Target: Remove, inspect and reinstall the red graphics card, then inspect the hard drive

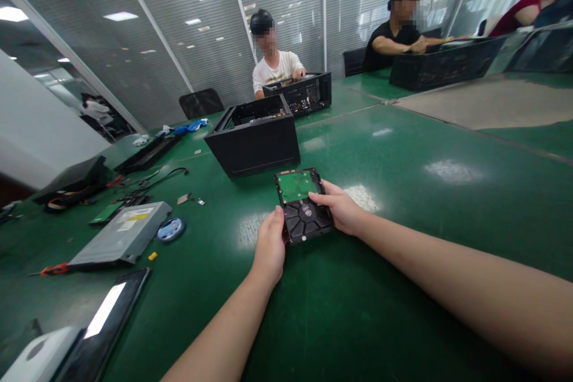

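Between my two hands is a hard drive (308, 218), its black underside and green circuit board turned toward me. My left hand (271, 245) is closed on the drive's left edge, with the fingers hidden beneath it. On the right edge my right hand (342, 209) grips the drive, one digit lying across the face near the board. The drive is held over the green table (403, 191). Just beyond it stands an open black computer case (264, 143).
On the left lie an optical drive (125, 230), a round blue-grey object (171, 229), a screwdriver (56, 270), a small yellow piece (153, 256) and loose cables (156, 179). Co-workers across the table handle another case (313, 95) and a long black case (443, 62).
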`<state>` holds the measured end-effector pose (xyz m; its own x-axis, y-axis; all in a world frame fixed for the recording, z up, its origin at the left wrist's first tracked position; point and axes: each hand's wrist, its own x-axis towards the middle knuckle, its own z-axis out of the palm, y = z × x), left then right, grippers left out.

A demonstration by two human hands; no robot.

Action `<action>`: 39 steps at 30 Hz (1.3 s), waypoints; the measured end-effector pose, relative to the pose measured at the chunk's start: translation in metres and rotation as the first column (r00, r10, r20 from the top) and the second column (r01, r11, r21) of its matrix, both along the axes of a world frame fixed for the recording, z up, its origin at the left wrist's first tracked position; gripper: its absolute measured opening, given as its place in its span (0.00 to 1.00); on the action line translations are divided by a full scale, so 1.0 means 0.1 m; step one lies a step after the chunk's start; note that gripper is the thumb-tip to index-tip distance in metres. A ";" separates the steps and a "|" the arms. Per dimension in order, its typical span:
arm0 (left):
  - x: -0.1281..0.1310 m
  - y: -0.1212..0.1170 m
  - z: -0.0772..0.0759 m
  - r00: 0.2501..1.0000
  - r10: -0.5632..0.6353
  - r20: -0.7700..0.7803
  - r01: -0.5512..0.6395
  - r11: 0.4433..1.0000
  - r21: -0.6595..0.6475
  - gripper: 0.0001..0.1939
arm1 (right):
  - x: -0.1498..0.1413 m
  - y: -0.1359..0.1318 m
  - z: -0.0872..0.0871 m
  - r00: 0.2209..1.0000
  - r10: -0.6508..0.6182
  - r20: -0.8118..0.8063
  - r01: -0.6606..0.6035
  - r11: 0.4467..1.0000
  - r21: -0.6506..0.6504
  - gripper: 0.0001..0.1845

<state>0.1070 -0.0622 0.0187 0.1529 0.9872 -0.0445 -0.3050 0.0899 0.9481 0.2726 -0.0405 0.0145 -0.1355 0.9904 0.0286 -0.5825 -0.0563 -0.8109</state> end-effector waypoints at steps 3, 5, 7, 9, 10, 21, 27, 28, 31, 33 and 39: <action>-0.02 -0.03 -0.03 0.990 0.023 -0.137 -0.013 0.997 0.070 0.23 | 0.02 -0.01 -0.02 0.997 0.038 0.062 -0.045 0.992 0.117 0.22; -0.03 -0.03 -0.03 0.983 0.071 -0.169 -0.056 0.994 0.090 0.22 | 0.01 -0.02 -0.03 0.993 0.020 0.114 -0.042 0.981 0.190 0.23; -0.04 -0.02 -0.02 0.975 0.138 -0.172 -0.121 0.987 0.108 0.21 | 0.01 -0.03 -0.04 0.985 0.032 0.170 -0.073 0.968 0.241 0.26; -0.05 -0.01 -0.02 0.961 0.211 -0.176 -0.190 0.973 0.132 0.21 | 0.03 -0.03 -0.05 0.970 0.122 0.208 -0.168 0.962 0.218 0.33; -0.05 -0.01 -0.03 0.955 0.235 -0.180 -0.212 0.967 0.141 0.21 | 0.04 -0.03 -0.05 0.961 0.173 0.213 -0.214 0.959 0.187 0.35; -0.07 -0.03 0.03 0.917 0.221 -0.333 -0.166 0.968 0.187 0.19 | 0.07 0.01 -0.13 0.964 0.207 0.165 -0.229 0.965 0.131 0.34; -0.06 -0.02 0.02 0.945 0.181 -0.274 -0.138 0.976 0.171 0.18 | 0.06 0.00 -0.09 0.966 0.169 0.196 -0.203 0.965 0.167 0.34; -0.06 -0.02 0.02 0.946 0.179 -0.272 -0.134 0.976 0.174 0.18 | 0.06 0.00 -0.09 0.966 0.168 0.195 -0.201 0.966 0.162 0.34; -0.05 -0.02 0.01 0.957 0.179 -0.229 -0.142 0.975 0.169 0.17 | 0.07 0.00 -0.07 0.966 0.201 0.160 -0.219 0.970 0.103 0.32; -0.04 -0.02 0.00 0.965 0.179 -0.190 -0.151 0.977 0.153 0.17 | 0.09 0.00 -0.05 0.966 0.236 0.109 -0.242 0.969 0.047 0.27; -0.05 0.01 -0.06 0.972 0.181 -0.150 -0.168 0.981 0.099 0.21 | 0.10 -0.03 0.00 0.960 0.265 0.095 -0.269 0.963 0.028 0.29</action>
